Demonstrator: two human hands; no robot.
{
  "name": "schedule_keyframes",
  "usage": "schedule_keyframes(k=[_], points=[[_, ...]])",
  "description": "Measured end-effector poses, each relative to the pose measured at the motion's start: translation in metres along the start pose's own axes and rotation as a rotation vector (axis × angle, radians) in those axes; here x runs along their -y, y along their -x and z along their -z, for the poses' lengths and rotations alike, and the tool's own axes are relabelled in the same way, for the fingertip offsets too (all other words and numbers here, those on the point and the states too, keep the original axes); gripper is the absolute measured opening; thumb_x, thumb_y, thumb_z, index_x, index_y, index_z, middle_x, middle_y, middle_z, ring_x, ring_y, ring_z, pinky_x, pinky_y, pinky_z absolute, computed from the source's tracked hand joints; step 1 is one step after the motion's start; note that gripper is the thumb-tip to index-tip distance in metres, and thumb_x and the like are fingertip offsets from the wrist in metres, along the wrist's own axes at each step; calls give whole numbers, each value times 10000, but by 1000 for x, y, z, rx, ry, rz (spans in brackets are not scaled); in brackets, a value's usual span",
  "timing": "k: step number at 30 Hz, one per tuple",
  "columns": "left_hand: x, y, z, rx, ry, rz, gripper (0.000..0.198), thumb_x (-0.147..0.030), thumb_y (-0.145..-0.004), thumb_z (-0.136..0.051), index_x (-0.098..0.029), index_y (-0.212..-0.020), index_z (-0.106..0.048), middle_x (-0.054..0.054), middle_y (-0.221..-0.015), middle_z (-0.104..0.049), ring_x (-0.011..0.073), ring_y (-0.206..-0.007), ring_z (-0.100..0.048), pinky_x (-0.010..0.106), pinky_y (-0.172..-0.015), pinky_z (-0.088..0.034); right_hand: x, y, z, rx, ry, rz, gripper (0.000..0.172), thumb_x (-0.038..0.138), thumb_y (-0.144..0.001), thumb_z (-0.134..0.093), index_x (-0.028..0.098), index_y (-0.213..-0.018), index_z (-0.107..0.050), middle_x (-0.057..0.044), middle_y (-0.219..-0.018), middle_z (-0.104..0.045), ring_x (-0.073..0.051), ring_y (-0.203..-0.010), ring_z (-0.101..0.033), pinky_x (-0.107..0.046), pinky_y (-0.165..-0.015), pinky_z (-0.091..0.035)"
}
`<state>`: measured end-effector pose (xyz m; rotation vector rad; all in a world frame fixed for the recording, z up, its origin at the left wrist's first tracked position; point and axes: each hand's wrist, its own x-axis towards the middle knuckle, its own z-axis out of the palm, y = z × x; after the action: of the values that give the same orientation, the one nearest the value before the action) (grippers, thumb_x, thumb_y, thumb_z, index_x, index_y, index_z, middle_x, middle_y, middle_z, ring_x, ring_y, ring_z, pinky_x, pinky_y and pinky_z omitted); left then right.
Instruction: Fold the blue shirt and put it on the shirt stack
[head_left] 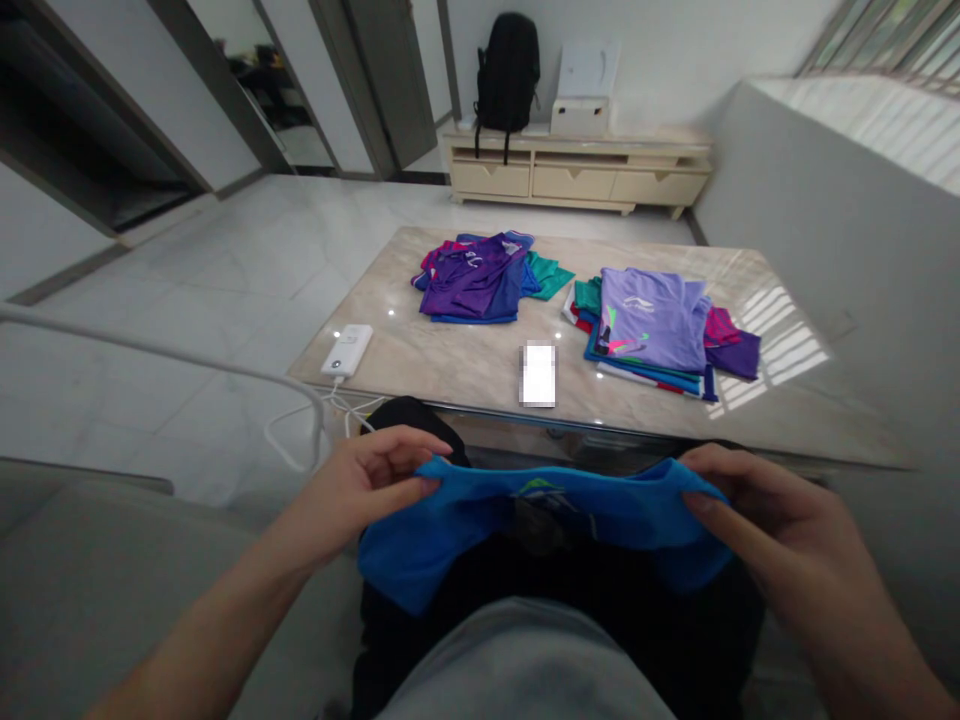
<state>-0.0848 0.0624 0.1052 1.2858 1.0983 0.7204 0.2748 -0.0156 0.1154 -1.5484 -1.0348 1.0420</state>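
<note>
A bright blue shirt [480,520] with a small green logo is stretched across my lap. My left hand [360,485] pinches its left edge with fingers closed on the cloth. At the other end my right hand [757,515] grips the right edge, thumb on top. Part of the shirt hangs down over my dark trousers. Beyond my knees stands a marble-topped low table [450,360].
On the table lie a pile of purple and blue shirts [480,280], a stack topped by a lilac shirt [652,320], a white power bank [347,350] with a cable, and a small white object [538,374]. A black backpack [508,72] stands on the far cabinet [577,175]. Grey sofa either side.
</note>
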Motion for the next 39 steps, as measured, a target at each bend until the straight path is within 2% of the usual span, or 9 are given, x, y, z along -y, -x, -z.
schedule_keyframes(k=[3,6,11,16,19,23,28,33,39], points=[[2,1,-16,75,279,140,295,-228,-732,-900,-212,-992,-760,6,-864,-770,109,-730,-706,156,-635,-565,-9,-3,-1,85,-309,-203,336,447,-692,-915,260,-927,-765,-2,-806,-724,-121,-660,-657,-159,-579,-551],[5,1,-41,82,455,175,300,-200,-704,-919,-189,-947,-743,-4,-850,-752,88,-717,-686,146,-638,-554,-20,-1,-8,164,-446,-250,300,425,-702,-916,265,-911,-770,-8,-791,-719,-125,-650,-669,-175,-571,-570],[13,0,-92,83,491,99,296,-194,-719,-912,-178,-942,-717,10,-892,-738,102,-789,-687,182,-715,-567,-33,14,-33,184,-340,-75,187,322,-791,-867,274,-934,-757,-6,-937,-701,-120,-800,-660,-167,-674,-569],[18,-3,-126,59,322,-172,167,-145,-780,-843,-179,-892,-724,13,-924,-675,122,-859,-667,198,-738,-570,-33,25,-57,242,-222,175,115,225,-880,-775,282,-974,-739,2,-898,-671,-115,-843,-646,-165,-737,-565],[19,-3,-131,25,225,-259,173,-123,-802,-822,-195,-932,-735,25,-969,-676,138,-905,-676,201,-748,-584,-32,28,-63,181,-150,294,186,175,-895,-747,294,-1037,-727,-2,-941,-664,-116,-889,-662,-157,-761,-580],[20,1,-129,35,218,-288,200,-144,-829,-808,-218,-1004,-745,41,-1031,-672,166,-950,-692,237,-763,-619,-36,29,-63,141,-92,371,212,143,-912,-716,279,-1074,-711,-14,-964,-639,-114,-887,-669,-149,-738,-589],[21,4,-130,-2,117,-321,183,-167,-957,-662,-245,-1094,-755,56,-1096,-690,154,-1010,-680,197,-784,-588,-42,30,-63,92,-12,449,229,121,-909,-715,261,-1089,-699,-31,-1010,-637,-126,-921,-669,-169,-757,-591],[25,-1,-129,-20,199,-322,127,-142,-915,-709,-223,-1004,-753,37,-1013,-687,134,-937,-679,172,-740,-568,-43,29,-62,79,15,487,245,100,-904,-716,255,-1094,-706,-31,-992,-634,-126,-912,-659,-179,-742,-575],[27,-6,-129,-55,262,-282,87,-131,-873,-759,-193,-933,-748,41,-985,-698,140,-936,-689,201,-797,-581,-44,27,-62,62,25,507,258,83,-904,-706,252,-1098,-711,-34,-1005,-639,-132,-918,-657,-200,-746,-572]])
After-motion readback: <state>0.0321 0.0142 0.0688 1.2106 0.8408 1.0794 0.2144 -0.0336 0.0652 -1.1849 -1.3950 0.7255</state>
